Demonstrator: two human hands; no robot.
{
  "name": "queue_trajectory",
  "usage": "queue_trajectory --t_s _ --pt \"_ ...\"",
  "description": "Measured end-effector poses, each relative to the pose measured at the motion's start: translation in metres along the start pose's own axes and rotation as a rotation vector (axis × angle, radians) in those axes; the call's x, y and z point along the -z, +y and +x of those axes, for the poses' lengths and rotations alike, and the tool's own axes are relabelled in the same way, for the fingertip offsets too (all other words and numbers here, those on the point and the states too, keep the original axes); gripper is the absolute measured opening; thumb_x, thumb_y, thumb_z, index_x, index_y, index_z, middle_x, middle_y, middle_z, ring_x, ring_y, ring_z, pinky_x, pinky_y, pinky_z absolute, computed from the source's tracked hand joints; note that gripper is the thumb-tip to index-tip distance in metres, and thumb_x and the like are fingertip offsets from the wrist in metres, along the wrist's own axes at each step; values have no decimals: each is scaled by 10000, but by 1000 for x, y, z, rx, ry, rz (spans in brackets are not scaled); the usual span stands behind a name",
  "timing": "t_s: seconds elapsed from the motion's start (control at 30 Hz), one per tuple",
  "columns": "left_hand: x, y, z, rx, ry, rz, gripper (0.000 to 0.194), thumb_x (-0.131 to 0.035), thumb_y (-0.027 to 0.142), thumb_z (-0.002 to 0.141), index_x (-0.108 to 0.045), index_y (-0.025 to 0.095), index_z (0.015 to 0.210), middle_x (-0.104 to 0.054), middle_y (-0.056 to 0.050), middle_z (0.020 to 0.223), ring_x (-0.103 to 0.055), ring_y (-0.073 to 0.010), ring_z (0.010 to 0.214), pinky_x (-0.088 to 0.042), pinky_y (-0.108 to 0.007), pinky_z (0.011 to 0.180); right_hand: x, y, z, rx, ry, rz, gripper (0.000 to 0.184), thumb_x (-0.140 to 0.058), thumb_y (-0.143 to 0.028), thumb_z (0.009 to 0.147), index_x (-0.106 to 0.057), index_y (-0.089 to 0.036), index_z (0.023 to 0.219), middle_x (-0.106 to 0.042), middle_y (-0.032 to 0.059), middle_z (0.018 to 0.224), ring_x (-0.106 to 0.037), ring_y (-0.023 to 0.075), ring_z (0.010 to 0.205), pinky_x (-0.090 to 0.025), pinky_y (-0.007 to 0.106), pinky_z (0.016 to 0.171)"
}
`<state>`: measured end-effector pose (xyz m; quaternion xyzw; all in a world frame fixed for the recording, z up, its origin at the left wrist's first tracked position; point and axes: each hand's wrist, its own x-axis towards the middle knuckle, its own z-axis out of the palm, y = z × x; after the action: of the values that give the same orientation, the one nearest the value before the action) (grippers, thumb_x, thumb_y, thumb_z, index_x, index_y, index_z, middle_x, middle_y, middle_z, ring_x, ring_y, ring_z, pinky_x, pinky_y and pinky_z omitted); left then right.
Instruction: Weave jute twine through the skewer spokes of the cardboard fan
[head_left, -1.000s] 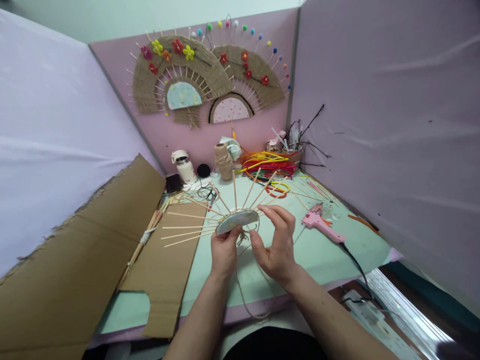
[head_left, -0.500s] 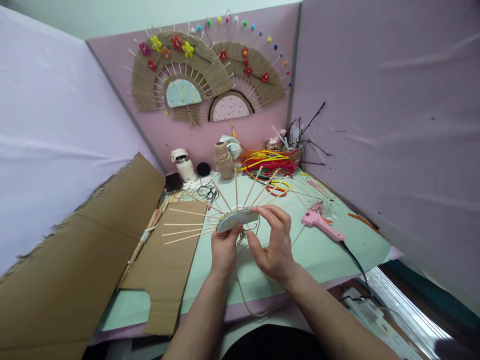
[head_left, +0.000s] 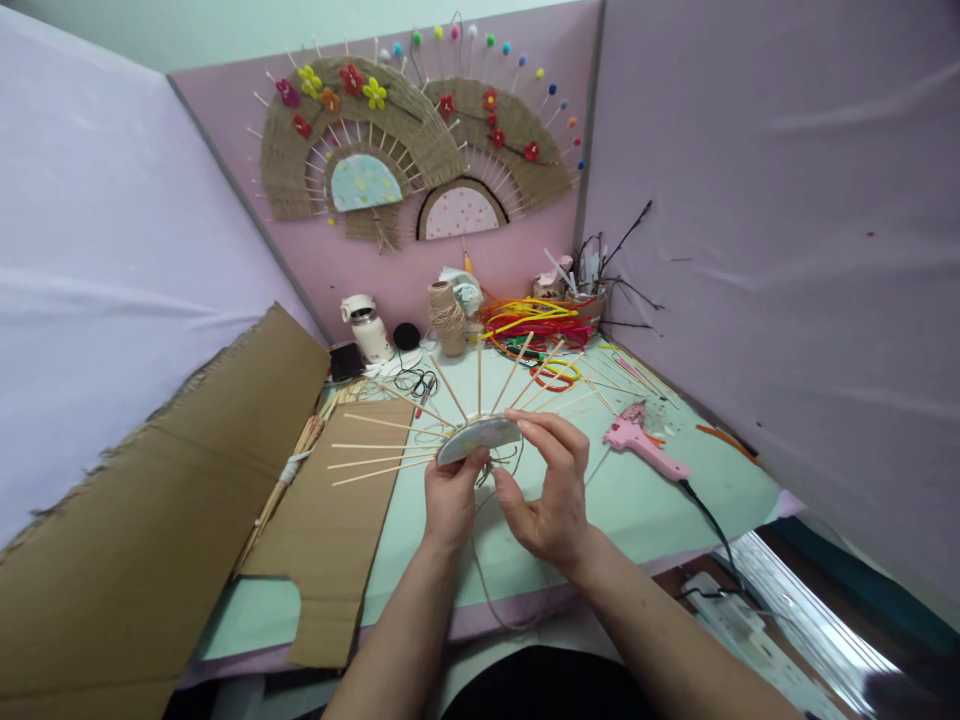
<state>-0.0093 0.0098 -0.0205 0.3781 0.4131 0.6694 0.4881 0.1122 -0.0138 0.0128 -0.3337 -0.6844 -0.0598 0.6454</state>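
A half-round fan frame [head_left: 477, 440], pale blue on the side facing me, has thin wooden sticks [head_left: 480, 378] spreading out from its curved edge. My left hand [head_left: 448, 500] is closed on its lower straight edge, thumb in front and fingers hidden behind. At the frame's right end, the fingertips of my right hand [head_left: 551, 490] touch the edge, while the thumb stands well apart below. Brown twine [head_left: 486, 590] hangs in a long loop under the frame, with a small bunched tangle beside my left thumb. Whether my right fingers pinch a strand is unclear.
A pink glue gun [head_left: 645, 450] with a black cord lies at right. Cardboard [head_left: 345, 510] covers the left side. Behind are a twine spool [head_left: 448, 320], a white bottle [head_left: 369, 330], scissors [head_left: 556, 376] and coloured pipe cleaners [head_left: 536, 325]. Two decorated fans [head_left: 292, 170] hang on the back panel.
The fan frame has shifted slightly to the right and up in my left hand. My right fingertips moved a little onto its right end; the twine loop hangs much as before.
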Motion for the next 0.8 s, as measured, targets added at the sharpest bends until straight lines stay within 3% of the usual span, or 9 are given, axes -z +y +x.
queue_trajectory --t_s 0.1,0.3,0.63,0.8 --pt "-2 2 0 2 3 -14 286 -846 302 630 -747 162 859 -757 -53 856 -668 -166 773 -502 -292 770 1 0 0 -8 2 22 563 -584 -163 838 -417 -228 1371 -561 120 1206 -539 277 1148 -500 516 933" --pt "-7 9 2 27 3 -232 345 -888 288 575 -732 190 867 -746 -14 808 -680 -153 789 -517 -286 801 6 4 -1 -46 298 42 448 -644 -87 809 -553 -303 1191 -452 54 1067 -587 205 933 -569 417 771" --pt "0 12 9 194 -59 -514 342 -908 282 578 -697 210 837 -741 1 853 -681 -134 803 -529 -306 865 22 21 -7 -244 137 305 288 -695 -94 824 -645 -250 1061 -636 39 915 -646 180 796 -586 363 697" --pt "2 12 11 238 -51 -586 326 -889 271 620 -692 202 870 -735 0 858 -678 -131 812 -533 -313 895 51 48 -11 -327 180 129 165 -731 -172 805 -708 -233 956 -696 34 884 -663 196 815 -576 402 766"
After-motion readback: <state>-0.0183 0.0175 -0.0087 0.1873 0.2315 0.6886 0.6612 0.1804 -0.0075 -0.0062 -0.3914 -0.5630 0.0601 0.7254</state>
